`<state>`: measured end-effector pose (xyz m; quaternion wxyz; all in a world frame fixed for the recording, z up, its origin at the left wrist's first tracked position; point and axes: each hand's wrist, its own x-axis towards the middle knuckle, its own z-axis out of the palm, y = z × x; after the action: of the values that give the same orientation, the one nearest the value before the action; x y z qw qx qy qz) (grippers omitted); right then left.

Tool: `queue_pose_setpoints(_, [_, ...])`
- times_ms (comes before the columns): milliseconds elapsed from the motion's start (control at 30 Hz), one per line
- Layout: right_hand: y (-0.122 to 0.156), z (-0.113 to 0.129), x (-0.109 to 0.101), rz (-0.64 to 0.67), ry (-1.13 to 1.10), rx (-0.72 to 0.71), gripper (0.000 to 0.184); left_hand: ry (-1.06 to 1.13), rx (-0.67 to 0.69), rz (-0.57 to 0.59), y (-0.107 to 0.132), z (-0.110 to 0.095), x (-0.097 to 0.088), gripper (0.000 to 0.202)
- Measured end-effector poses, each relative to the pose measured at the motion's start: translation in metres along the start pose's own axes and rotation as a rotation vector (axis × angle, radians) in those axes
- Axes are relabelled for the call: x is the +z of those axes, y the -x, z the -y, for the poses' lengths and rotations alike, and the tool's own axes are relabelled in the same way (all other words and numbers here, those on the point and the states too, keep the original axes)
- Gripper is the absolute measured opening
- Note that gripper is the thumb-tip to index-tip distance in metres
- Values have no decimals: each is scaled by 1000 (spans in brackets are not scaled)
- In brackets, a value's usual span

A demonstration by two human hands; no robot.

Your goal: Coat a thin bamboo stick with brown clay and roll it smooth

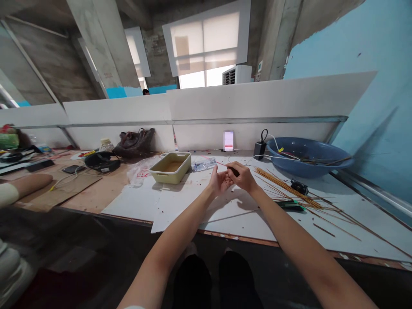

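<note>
Above the white-covered tabletop, my two hands meet. My right hand [242, 176] is closed round a small dark brown object [233, 171] whose kind I cannot make out. A thin pink strip or stick [221, 163] runs from near that hand towards my left thumb. My left hand [220, 181] is palm up, its thumb raised and apart, the fingers partly curled beside the right hand. Just beyond the left hand lies a clear plastic bottle [204, 164] on its side. A pale yellow-green basin [170, 177] with brownish contents stands to the left.
Thin brown sticks [283, 185] are spread on the right, near a black-and-green object [291, 206]. Behind them is a large blue basin [309, 167]. A phone [228, 140] leans on the white partition [257, 103]. A dark handbag [137, 142] and another person's arm [28, 185] are left.
</note>
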<state>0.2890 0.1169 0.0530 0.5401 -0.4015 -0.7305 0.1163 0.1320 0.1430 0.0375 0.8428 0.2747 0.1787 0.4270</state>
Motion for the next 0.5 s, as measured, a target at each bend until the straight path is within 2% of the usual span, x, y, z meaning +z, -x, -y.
queue_pose_setpoints(100, [-4, 0, 2, -154, -85, 137, 47, -61, -42, 38, -2, -4, 4, 81])
queue_pose_setpoints(167, [-9, -3, 3, -232, -155, 236, 59, -178, 22, -63, -4, -6, 4, 63])
queue_pose_setpoints(233, [-13, -7, 4, -268, -228, 316, 64, -274, 153, -194, -6, -9, 0, 40])
queue_pose_setpoints(300, [-16, -9, 4, -274, -288, 374, 66, -305, 253, -265, -6, -12, -4, 29])
queue_pose_setpoints(400, [-17, -11, 7, -238, -342, 432, 68, -302, 278, -282, -5, -12, -10, 23])
queue_pose_setpoints(500, [-17, -11, 13, -142, -352, 465, 69, -309, 278, -292, -5, -10, -11, 22])
